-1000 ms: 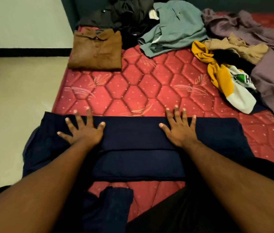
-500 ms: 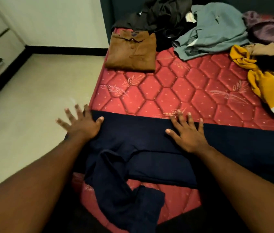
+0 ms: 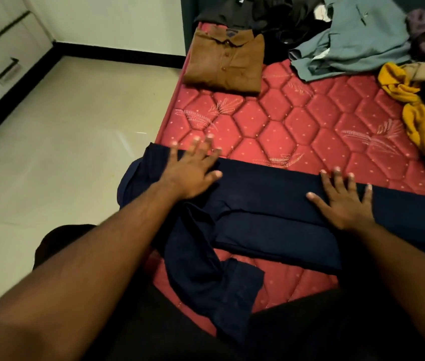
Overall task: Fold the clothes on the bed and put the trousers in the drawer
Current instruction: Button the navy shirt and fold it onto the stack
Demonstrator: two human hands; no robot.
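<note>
Both the left hand (image 3: 193,171) and right hand (image 3: 344,201) lie flat and spread, grasping nothing, on the navy trousers (image 3: 271,217) at the bed's (image 3: 297,126) near-left edge, where the overhanging end could drag the fold loose

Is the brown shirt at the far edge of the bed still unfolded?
No. The brown shirt lies folded into a neat rectangle on the red mattress, collar and buttons facing up.

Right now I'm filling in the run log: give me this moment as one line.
left hand: flat on trousers | right hand: flat on trousers | brown shirt: folded | drawer: shut
</note>
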